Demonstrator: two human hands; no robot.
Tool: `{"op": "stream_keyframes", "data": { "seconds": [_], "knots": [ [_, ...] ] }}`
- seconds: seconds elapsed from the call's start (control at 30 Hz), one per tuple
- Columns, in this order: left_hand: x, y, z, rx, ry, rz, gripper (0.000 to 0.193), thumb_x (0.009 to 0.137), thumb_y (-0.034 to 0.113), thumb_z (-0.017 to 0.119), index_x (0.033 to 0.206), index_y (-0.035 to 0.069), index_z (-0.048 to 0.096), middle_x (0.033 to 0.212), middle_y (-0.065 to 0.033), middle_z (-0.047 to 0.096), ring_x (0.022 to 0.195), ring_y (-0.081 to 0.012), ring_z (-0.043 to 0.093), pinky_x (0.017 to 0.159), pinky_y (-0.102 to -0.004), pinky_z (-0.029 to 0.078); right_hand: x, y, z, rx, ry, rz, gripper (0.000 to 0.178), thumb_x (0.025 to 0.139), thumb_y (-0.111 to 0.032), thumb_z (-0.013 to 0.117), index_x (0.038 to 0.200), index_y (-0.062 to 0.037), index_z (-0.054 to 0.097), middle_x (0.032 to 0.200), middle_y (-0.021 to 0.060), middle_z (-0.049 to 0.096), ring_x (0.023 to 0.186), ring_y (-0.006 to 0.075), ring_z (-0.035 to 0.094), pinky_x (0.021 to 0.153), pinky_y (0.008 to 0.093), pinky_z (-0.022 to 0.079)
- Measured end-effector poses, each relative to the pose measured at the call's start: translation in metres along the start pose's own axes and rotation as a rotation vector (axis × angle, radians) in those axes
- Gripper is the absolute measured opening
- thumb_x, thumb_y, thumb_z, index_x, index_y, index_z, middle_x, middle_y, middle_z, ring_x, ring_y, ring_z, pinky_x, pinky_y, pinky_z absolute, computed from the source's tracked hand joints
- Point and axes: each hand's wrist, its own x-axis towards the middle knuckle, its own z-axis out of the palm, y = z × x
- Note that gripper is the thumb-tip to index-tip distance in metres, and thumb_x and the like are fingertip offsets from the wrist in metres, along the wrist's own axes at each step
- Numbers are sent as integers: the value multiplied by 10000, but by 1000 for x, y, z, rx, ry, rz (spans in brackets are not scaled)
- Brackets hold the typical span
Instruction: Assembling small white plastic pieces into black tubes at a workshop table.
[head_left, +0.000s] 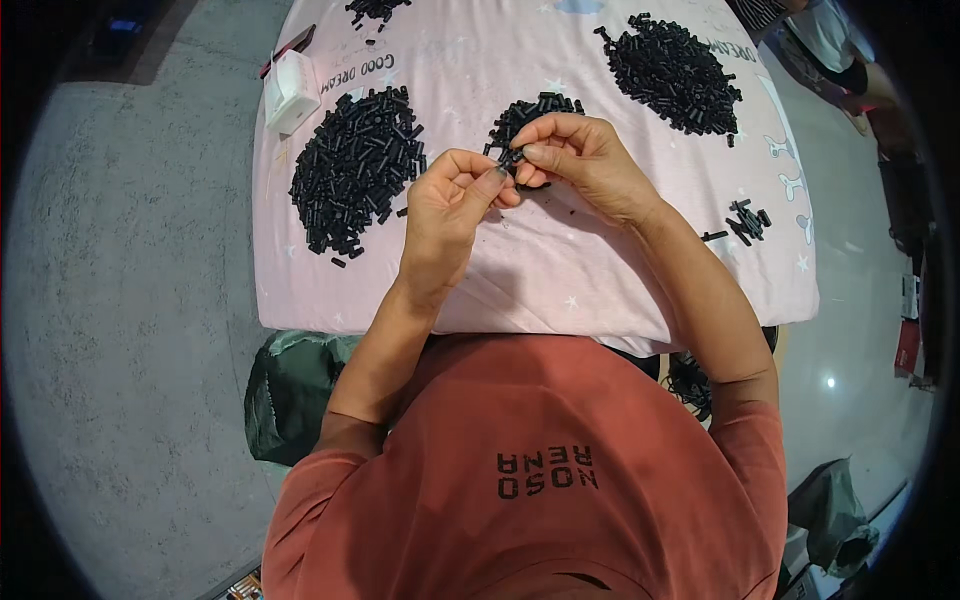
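Note:
Both my hands meet above the middle of a pink cloth, fingertips almost touching. My left hand (446, 212) is closed in a pinch on a small black piece, largely covered by the fingers. Thumb and forefinger of my right hand (597, 168) grip a small black cylindrical piece (516, 152) right beside it. Just behind the fingers lies a pile of black cylindrical pieces (545, 104), partly hidden by my hands. A larger pile of such pieces (358, 168) spreads to the left of my left hand.
The pink printed cloth (560, 290) covers the table. Another big black pile (672, 76) lies far right, a small group (748, 222) nearer right. A white box (292, 92) stands at the left edge. Dark green bags (300, 395) flank me below. Another person (822, 40) is at the far right.

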Motion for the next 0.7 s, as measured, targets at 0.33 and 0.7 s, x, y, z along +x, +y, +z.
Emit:
{"op": "stream_keyframes", "data": {
  "seconds": [0.33, 0.7],
  "knots": [
    [-2, 1, 2, 85, 34, -21, 68, 964, 68, 593, 993, 10, 573, 872, -61, 672, 773, -83, 626, 695, -201, 479, 0, 0, 1, -92, 0, 6, 138, 947, -59, 615, 1056, 11, 663, 846, 58, 700, 747, 81, 654, 722, 210, 546],
    [-2, 10, 10, 191, 35, 6, 47, 960, 43, 584, 971, 0, 568, 847, -74, 657, 758, -86, 620, 685, -202, 488, -3, -7, 4, -138, 3, -9, 132, 946, -53, 611, 1049, 10, 665, 832, 48, 687, 748, 77, 646, 719, 213, 542]
  ]
}}
